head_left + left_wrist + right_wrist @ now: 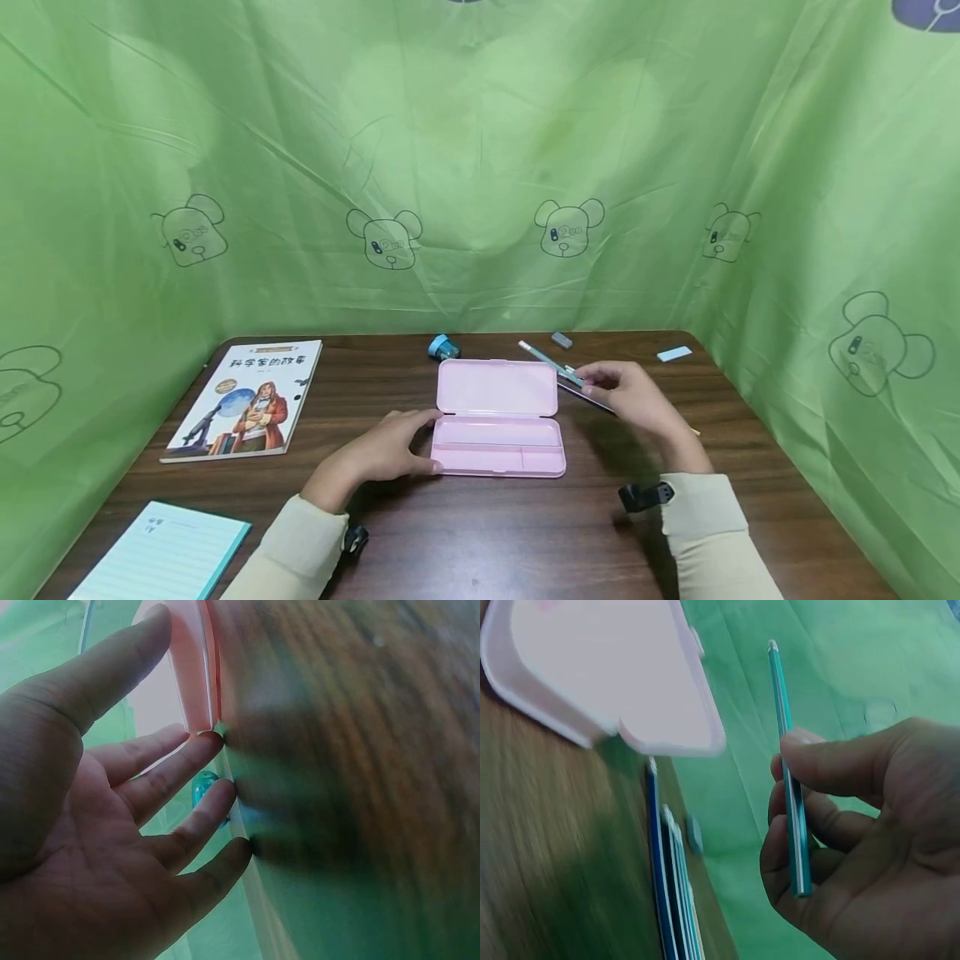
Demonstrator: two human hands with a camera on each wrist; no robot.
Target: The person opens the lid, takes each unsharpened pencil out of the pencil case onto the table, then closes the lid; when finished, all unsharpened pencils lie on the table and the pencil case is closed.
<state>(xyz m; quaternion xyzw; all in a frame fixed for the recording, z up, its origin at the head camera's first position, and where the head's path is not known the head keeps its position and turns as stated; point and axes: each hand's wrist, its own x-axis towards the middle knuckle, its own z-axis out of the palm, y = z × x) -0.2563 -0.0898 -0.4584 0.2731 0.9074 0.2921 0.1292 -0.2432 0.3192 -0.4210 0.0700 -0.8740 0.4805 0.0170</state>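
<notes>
1. A dark wooden table [480, 533] stands inside walls of green cloth printed with bear heads [384, 239].
2. From left to right lie one lined notepad [161, 557], one picture book [247, 400], one blue sharpener [443, 346], one open pink pencil case [498, 417], one grey eraser [562, 339] and one pale blue eraser [674, 354].
3. The left hand [390, 450] lies flat beside the case's left end, fingers straight and spread, tips touching its edge, gripping nothing.
4. The right hand [626, 400] hovers right of the lid; thumb and curled fingers pinch one teal pencil [791, 787], lifted off the table.
5. A row of pencils [671, 885] lies on the table just right of the case; I cannot count them surely.
</notes>
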